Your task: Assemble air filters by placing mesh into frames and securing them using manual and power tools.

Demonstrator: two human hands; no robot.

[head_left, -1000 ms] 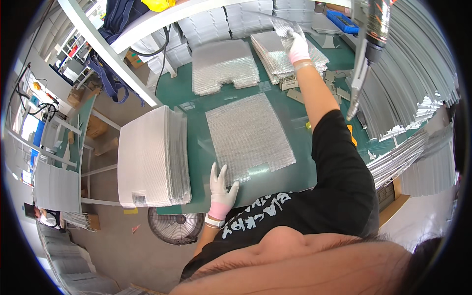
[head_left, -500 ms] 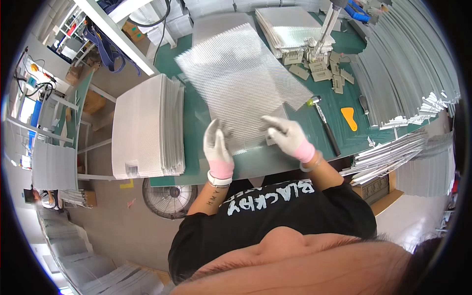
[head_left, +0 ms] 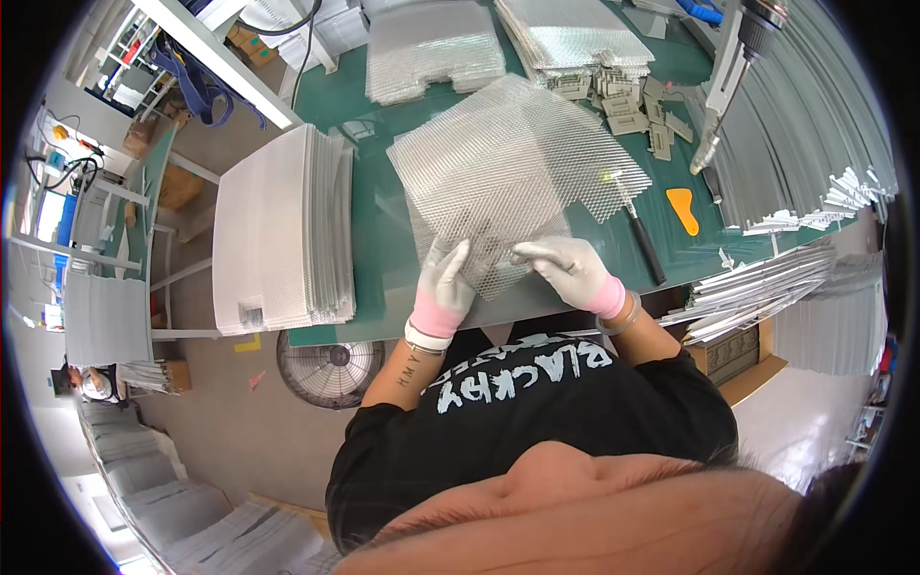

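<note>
Held mesh sheet point(head_left: 489, 163): 1, see-through, skewed, over the green table point(head_left: 376, 292) in front of the torso. Clock centred on it, 12 = away from the person. Looks like 1 more sheet point(head_left: 552, 222) flat underneath; edges not lined up.

Hands: 2, both gloved. Left hand point(head_left: 444, 286) at 7 o'clock: fingers close together, pointing up, thumb at the sheet's near edge. Right hand point(head_left: 578, 273) at 5: fingers together, tips aimed at 9, thumb beside them. Looks like both are on the near edge; can't tell if either truly pinches it.

Doing it well, my read: light, even grip both sides, thin mesh probably creases easily. Square it by turning both hands together, not tugging one corner. Watch the 3 o'clock corner: it overlaps the hammer point(head_left: 647, 251) head in view, so it could snag. Contact there unclear.

Counts outward:
- hammer: 1, at 4
- orange scraper point(head_left: 682, 211): 1, between 3 and 4
- dark-handled tool point(head_left: 713, 186): 1, at 3, type unclear
- power driver point(head_left: 762, 29): 1, hanging, at 2
- beige clips point(head_left: 628, 125): many, at 2, overlapping, no clean count
- pale sheet stacks: 1 at 11 point(head_left: 436, 53), 1 at 1 point(head_left: 575, 38)
- white mesh stack point(head_left: 264, 230): 1, between 8 and 9, layers uncountable
- floor fan point(head_left: 331, 369): 1, between 7 and 8
</note>
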